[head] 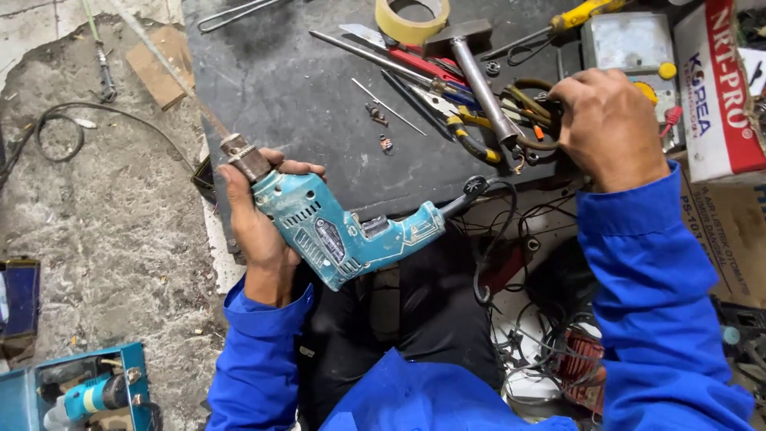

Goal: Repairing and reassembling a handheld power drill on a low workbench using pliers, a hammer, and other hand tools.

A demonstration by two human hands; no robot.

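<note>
The left hand [259, 231] holds a worn, scuffed teal electric drill [335, 227] above the lap, grip wrapped round its front, metal chuck up-left. The right hand [610, 128] grips curled around tool handles on the dark bench [279, 88].

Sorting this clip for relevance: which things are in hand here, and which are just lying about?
In hand:
- worn teal electric drill, held by the left hand
- tools on the dark mat under the right hand, which reaches among them

Lying about:
- roll of yellow tape
- metal hammer
- second blue drill in an open case
</note>
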